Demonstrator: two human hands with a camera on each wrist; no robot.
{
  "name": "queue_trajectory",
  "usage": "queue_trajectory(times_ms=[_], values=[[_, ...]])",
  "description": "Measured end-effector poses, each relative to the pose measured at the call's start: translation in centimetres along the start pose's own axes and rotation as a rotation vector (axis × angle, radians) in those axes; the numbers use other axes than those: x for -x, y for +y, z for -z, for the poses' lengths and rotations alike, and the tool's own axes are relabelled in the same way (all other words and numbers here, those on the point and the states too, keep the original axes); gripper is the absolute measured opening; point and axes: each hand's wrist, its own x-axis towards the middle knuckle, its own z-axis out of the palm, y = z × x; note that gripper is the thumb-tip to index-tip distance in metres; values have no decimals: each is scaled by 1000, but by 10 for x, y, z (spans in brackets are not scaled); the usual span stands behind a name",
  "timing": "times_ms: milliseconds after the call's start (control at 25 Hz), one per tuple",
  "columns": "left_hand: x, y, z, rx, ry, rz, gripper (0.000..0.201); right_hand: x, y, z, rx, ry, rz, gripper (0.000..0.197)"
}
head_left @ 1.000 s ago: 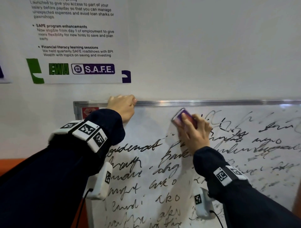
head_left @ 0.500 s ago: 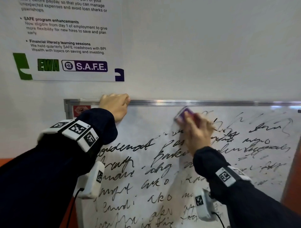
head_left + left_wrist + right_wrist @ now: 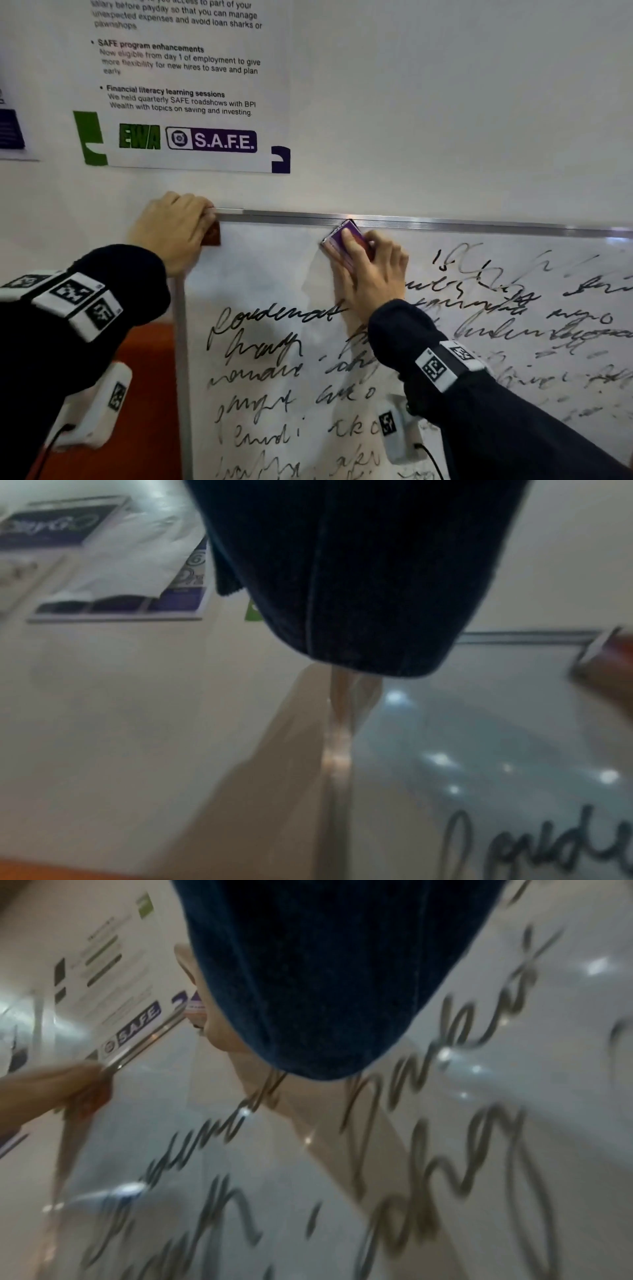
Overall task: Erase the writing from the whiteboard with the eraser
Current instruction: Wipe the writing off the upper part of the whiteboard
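Note:
A whiteboard (image 3: 267, 274) with a metal frame leans against the wall, covered in black handwriting (image 3: 274, 318), smeared on the right. My right hand (image 3: 370, 270) grips a purple eraser (image 3: 339, 236) and presses it flat on the board just under the top frame rail. My left hand (image 3: 174, 229) curls over the board's top left corner and holds the frame. In the right wrist view the sleeve hides most of the right hand; a sliver of the eraser (image 3: 195, 1007) shows. The left wrist view shows only my sleeve (image 3: 342, 561) and the board's left edge (image 3: 337, 750).
A printed poster (image 3: 178, 85) hangs on the white wall above the board's left end. A red label (image 3: 211, 234) sits in the board's top left corner. An orange surface (image 3: 144, 394) lies below and left of the board.
My right hand has slid the eraser up to the top frame rail. My left hand has shifted left along the rail to the board's corner. The camera view has swung to the left.

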Motion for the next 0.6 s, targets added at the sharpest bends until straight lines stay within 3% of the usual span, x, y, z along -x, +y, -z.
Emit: queue_trajectory(times_ms=[80, 240, 440, 520, 600], values=[[1, 2, -6, 96, -16, 78, 39, 9, -30, -14, -25, -30, 25, 49], [0, 15, -14, 202, 25, 202, 35, 29, -50, -20, -26, -102, 268, 49], [1, 13, -16, 244, 24, 210, 36, -22, -50, -26, -16, -35, 361, 47], [2, 13, -16, 272, 37, 210, 36, -40, -55, -28, -4, -51, 442, 44], [3, 14, -18, 322, 45, 225, 36, -42, -58, -28, -1, -98, 432, 45]])
